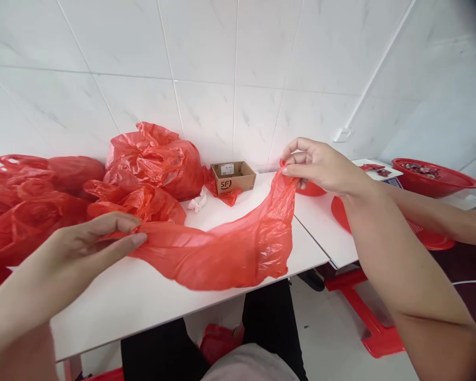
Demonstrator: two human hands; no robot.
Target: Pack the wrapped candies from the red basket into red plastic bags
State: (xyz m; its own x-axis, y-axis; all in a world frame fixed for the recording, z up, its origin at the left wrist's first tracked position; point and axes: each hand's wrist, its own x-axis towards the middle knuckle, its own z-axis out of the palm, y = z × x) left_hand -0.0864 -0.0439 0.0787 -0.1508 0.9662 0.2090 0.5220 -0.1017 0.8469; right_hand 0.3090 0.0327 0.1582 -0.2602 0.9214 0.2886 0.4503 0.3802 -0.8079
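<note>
A thin red plastic bag (230, 254) is stretched between my two hands above the near edge of the white table (103, 312). My left hand (91, 243) pinches one end between thumb and fingers. The other end, higher up, is gripped by my right hand (313, 164). Between them the bag sags in a curve and looks flat, with nothing visible inside. Several full red plastic bags (154, 159) are heaped on the left, just beyond my left hand.
An open cardboard box (238, 182) stands by the wall, with crumpled white tissue (198, 202) near it. At right, another person's arm (452, 217) reaches in beside a red basin (440, 182) holding small wrapped items. A red stool (365, 312) is below the table.
</note>
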